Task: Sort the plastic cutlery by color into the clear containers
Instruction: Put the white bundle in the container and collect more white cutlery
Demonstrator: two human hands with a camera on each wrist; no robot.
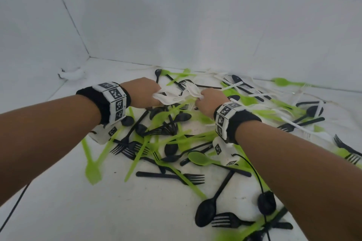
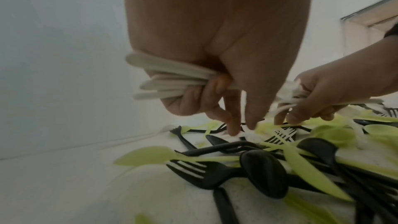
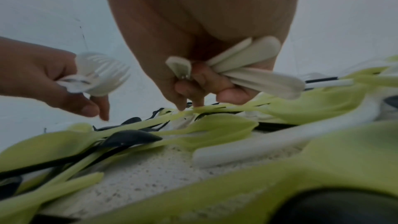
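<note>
Head view shows a bunch of white plastic forks and spoons (image 1: 177, 94) held above the middle of the pile, between both hands. The left hand (image 1: 140, 92) grips one bundle of white handles (image 2: 163, 77) with curled fingers, and its index finger and thumb point down to the pile. The right hand (image 1: 208, 100) is clamped on another white bundle (image 3: 254, 67). Under them, black plastic cutlery (image 1: 172, 176) and lime green plastic cutlery (image 1: 197, 159) lie mixed on the white table (image 1: 78, 201), spreading to the far right. White walls (image 1: 176, 15) stand behind.
</note>
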